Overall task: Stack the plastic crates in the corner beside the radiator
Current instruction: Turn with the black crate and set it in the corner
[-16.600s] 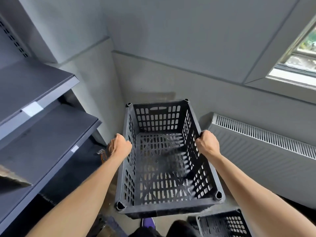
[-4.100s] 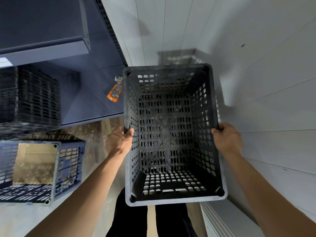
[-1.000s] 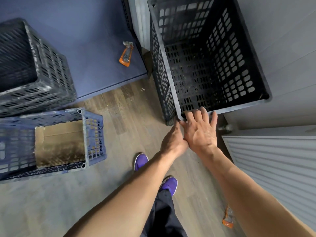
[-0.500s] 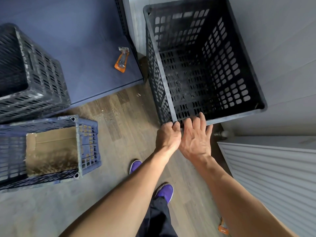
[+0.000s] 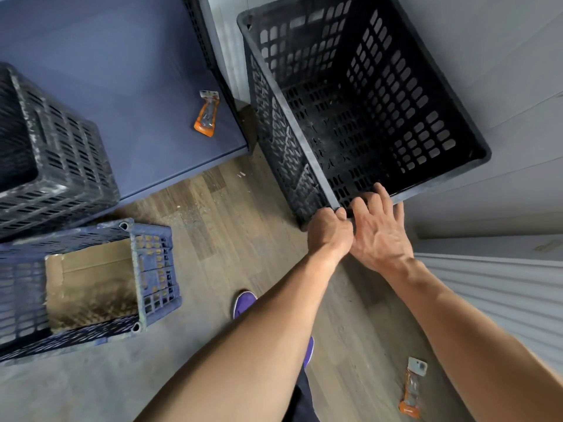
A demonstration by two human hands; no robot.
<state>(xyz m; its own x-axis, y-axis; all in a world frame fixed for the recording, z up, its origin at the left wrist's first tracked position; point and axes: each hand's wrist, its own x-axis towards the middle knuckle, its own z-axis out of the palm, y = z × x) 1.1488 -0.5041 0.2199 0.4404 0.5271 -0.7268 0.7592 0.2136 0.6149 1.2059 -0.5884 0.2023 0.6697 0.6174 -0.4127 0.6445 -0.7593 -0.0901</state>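
So the black crate (image 5: 359, 102) is sitting in the corner, walls right behind it and on its right side, and the white radiator (image 5: 499, 287) is just beside its near right corner. It looks deep, like there's more than 1 crate nested under that top rim, but I can't count them from this angle. Inside it's just bare mesh.

Both hands are at the near left corner of the rim. The left hand (image 5: 329, 231) is curled shut around that corner, fingers wrapped over the edge. The right hand (image 5: 379, 236) is touching the left one, fingers spread and loose, the tips lying over the near rim and dipping a bit inside, so resting on it rather than gripping.

Over on the left, a dusty dark crate (image 5: 51, 153) sits on the low blue shelf (image 5: 137, 71), and there's an orange packet (image 5: 206, 114) lying on that same shelf near its right edge. In front of the shelf on the wood floor (image 5: 219, 226) is a blue crate (image 5: 152, 269) with a piece of cardboard (image 5: 88, 281) inside. 1 more orange packet (image 5: 411, 388) is on the floor down by the radiator. Purple shoes (image 5: 243, 301) peek out under the arms.
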